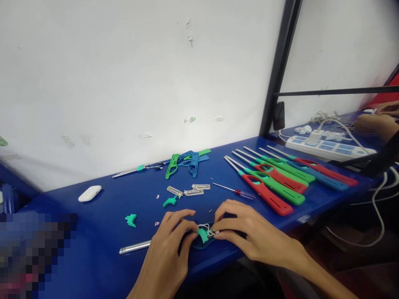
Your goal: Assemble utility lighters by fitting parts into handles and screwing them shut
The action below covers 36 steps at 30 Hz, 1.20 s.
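My left hand [171, 241] is closed in a pinch at the teal trigger [203, 235] of a lighter lying at the table's front edge. The lighter's metal tube [134, 247] sticks out to the left, beyond my left hand. My right hand [241, 228] pinches a small white part [216, 232] beside thin white wires [204, 226] above the trigger. The dark blue handle shell [201, 245] shows only partly between my hands. Two loose teal triggers, one left [131, 220] and one right [170, 201], lie farther back.
Several long lighters [274, 197] lie in a row at right. A screwdriver [245, 194], clear fuel tanks [193, 192], handle shells [193, 164] and a white case [90, 193] are on the blue table. Beyond the black frame are a power strip [330, 148] and another person's hands [377, 124].
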Each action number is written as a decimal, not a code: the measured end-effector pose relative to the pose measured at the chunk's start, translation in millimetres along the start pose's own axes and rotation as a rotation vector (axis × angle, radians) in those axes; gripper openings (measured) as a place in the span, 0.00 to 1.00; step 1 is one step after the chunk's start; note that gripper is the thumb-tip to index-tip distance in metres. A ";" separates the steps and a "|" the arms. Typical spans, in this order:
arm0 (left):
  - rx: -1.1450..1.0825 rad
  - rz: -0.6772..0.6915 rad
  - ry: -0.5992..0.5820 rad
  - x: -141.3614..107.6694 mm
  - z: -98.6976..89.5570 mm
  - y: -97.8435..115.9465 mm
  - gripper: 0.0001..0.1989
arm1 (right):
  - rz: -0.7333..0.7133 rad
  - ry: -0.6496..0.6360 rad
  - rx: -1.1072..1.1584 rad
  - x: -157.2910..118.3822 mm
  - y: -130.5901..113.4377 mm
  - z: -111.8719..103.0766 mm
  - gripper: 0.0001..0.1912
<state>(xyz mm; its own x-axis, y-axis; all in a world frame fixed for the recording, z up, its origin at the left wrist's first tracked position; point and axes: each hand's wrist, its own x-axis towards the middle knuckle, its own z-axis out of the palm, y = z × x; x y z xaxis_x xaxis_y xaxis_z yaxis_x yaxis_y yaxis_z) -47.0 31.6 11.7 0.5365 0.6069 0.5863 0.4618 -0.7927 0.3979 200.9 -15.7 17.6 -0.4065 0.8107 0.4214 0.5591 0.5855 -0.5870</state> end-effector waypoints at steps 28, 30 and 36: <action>-0.156 -0.317 0.009 2.5 -3.5 0.7 0.08 | 0.040 -0.285 -0.070 40.9 -3.9 -20.8 0.03; -0.163 -0.320 0.006 2.3 -3.5 0.4 0.08 | 0.033 -0.306 -0.087 44.2 -4.5 -20.9 0.04; -0.169 -0.324 0.003 4.4 -3.4 -0.8 0.08 | 0.029 -0.327 -0.135 47.5 -5.8 -20.5 0.07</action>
<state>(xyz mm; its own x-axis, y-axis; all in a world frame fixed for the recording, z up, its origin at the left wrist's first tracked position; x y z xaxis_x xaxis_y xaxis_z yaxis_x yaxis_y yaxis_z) -47.4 34.7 16.4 0.3793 0.8283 0.4124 0.4843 -0.5575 0.6743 193.2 19.5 55.2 -0.5867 0.7960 0.1492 0.6556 0.5750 -0.4895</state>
